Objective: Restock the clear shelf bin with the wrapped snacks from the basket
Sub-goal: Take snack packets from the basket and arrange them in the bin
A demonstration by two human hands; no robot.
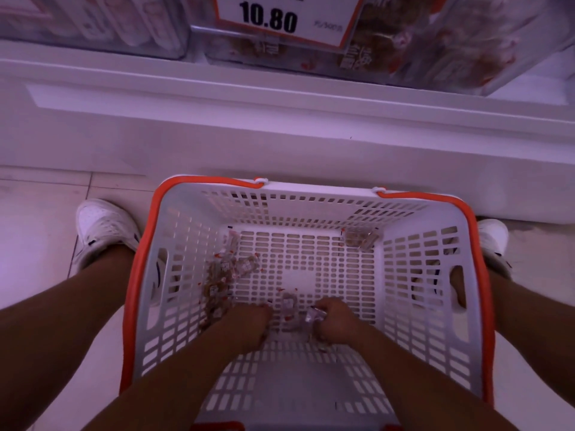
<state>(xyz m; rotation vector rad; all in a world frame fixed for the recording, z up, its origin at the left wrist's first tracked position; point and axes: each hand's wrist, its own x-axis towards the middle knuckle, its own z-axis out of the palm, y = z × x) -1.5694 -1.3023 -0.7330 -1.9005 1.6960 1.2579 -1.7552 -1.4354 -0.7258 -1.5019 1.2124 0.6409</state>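
A white slotted basket (pixel 417 275) with an orange rim stands on the floor between my feet. Several clear-wrapped brown snacks (pixel 222 276) lie on its bottom at the left, and one more snack (pixel 361 239) sits in the far right corner. Both my hands are down inside the basket near its front. My left hand (pixel 245 325) is curled over snacks at the bottom. My right hand (pixel 337 320) grips a crinkled clear wrapper. The clear shelf bin (pixel 404 48) with the same snacks stands on the shelf above, behind a price tag.
A white shelf ledge (pixel 280 119) juts out just beyond the basket. The price tag (pixel 280 17) reads 10.80. Another clear bin (pixel 93 26) with pale packets stands at the left. My white shoes (pixel 102 231) flank the basket on the tiled floor.
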